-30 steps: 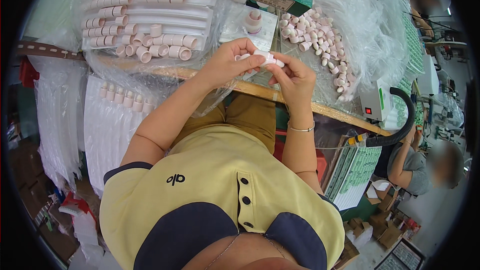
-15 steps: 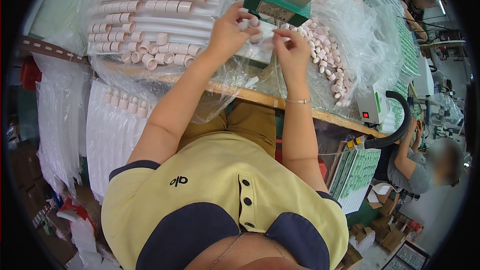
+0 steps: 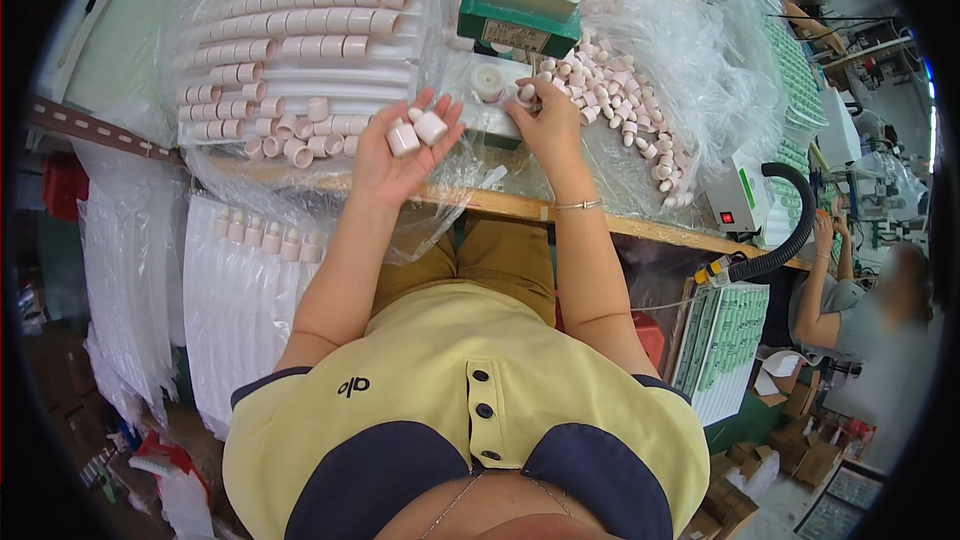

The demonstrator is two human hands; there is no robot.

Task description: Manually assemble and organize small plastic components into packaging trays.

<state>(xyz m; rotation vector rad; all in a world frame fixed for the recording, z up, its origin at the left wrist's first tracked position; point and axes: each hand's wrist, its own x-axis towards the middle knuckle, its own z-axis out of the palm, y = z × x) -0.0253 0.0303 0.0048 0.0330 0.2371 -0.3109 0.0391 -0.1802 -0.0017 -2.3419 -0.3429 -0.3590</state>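
My left hand (image 3: 385,165) is palm up with its fingers loosely spread. A few glossy pale pink caps (image 3: 403,139) rest on the palm and fingers. My right hand (image 3: 552,125) pinches a small pale pink cap with a white rounded tip (image 3: 527,94), beside a white round fixture (image 3: 488,82). Above that fixture stands a press with a green block (image 3: 515,32). Just right of my right hand lies a heap of pink collars with white rounded tips (image 3: 630,115). How the pinched piece touches the fixture's base is partly hidden by my fingers.
Rows of pale pink caps (image 3: 300,25) cover a white ridged tray at left, with loose ones near its front. Clear plastic sheeting (image 3: 715,70) spreads at right. A white box with a red switch (image 3: 733,202) and a black hose (image 3: 800,240) stands by the wooden edge. Another person sits far right.
My left hand has drawn back from the press toward me and turned palm up, showing the caps. My right hand has shifted slightly left and now pinches a white-tipped cap. The whole view has shifted.
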